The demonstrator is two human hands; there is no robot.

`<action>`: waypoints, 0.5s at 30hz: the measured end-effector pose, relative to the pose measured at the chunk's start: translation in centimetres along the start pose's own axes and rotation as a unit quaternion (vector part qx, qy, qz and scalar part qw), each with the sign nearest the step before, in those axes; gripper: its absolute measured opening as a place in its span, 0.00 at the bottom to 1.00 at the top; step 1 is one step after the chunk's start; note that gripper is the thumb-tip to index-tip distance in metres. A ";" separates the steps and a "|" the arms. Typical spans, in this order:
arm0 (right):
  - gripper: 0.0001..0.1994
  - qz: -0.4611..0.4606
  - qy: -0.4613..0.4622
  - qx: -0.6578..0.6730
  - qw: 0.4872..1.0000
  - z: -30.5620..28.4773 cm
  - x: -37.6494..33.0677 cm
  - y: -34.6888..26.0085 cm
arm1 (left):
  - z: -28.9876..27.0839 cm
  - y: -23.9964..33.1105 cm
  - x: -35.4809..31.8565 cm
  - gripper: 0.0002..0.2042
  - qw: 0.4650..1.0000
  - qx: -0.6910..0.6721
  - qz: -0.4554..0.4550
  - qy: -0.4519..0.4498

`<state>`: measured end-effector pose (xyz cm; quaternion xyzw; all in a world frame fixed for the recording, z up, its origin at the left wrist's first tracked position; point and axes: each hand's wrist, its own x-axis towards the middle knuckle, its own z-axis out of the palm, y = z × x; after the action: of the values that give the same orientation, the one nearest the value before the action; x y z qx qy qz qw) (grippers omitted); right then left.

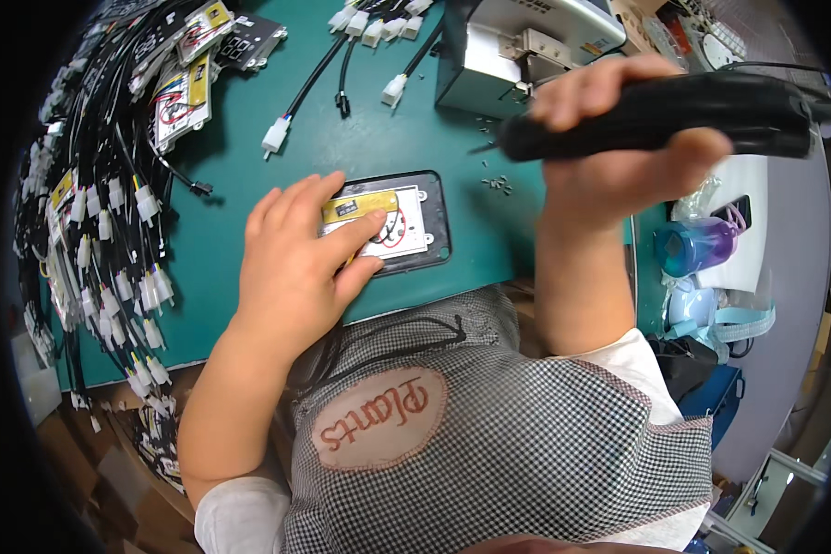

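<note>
My left hand (291, 245) lies with its fingers spread on a white plastic panel (419, 225) set in a black rectangular frame (441, 208). The index finger rests by a yellow strip (372, 204) on that panel, and the thumb is near the frame's front edge. Red and black wires show beside the fingertip; the palm hides the left end of the frame. Raised at the right, my right hand (596, 185) is wrapped round a black electric screwdriver (656, 115), its thin bit pointing left, apart from the panel.
Small screws (497, 185) lie right of the frame. Behind them stands a white and grey machine (499, 60). Black cables with white connectors (111, 277) pile up along the left, near wired panels (183, 106). Loose connector leads (277, 134) lie farther back. A blue-purple cup (683, 247) is at the right.
</note>
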<state>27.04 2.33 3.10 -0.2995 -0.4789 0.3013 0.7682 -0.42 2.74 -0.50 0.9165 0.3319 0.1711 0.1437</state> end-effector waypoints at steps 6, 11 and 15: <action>0.40 -0.054 -0.013 0.029 0.998 -5.4 5.5 -2.4 | 0.0 0.2 0.1 0.22 1.000 0.005 -0.003 -0.005; 0.34 -0.115 0.150 -0.035 0.981 1.6 4.5 -2.4 | 0.1 0.2 0.1 0.22 1.000 0.004 -0.002 -0.005; 0.32 -0.072 0.133 -0.044 0.988 2.1 4.5 -2.3 | -0.1 0.1 0.2 0.22 1.000 0.004 0.000 -0.005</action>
<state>27.15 4.59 8.12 -0.3353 -0.4050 0.1817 0.8310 -0.29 2.79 -0.39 0.9181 0.3314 0.1648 0.1417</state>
